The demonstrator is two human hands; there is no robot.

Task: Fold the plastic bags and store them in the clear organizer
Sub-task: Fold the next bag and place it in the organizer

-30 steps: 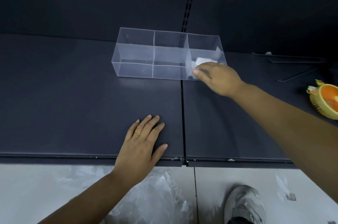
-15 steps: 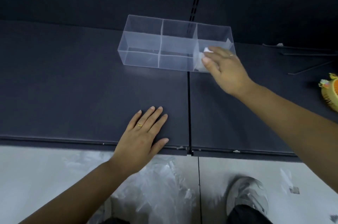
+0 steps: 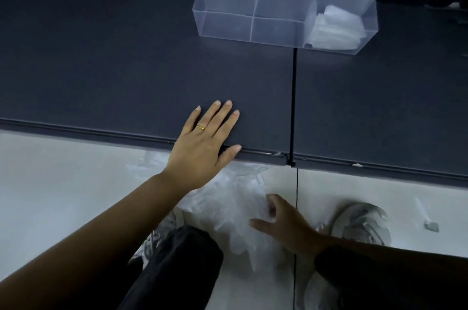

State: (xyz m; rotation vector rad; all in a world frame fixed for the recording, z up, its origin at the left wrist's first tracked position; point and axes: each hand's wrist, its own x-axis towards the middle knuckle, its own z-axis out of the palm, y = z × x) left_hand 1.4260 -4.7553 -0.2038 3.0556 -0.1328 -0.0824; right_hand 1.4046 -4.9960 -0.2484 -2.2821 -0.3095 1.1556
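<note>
Clear organizer (image 3: pixel 255 3) sits on the dark shelf (image 3: pixel 126 69), folded bags (image 3: pixel 334 28) tucked in its right compartment. Left hand (image 3: pixel 202 142) lies flat, fingers spread, at the shelf edge. Right hand (image 3: pixel 286 226), fingers splayed, touches the loose plastic bags (image 3: pixel 228 208) on the floor.

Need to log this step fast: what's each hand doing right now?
Left hand: open, flat on the shelf, holding nothing.
Right hand: open, fingers spread, reaching onto the loose bags on the floor; no grip yet.
</note>
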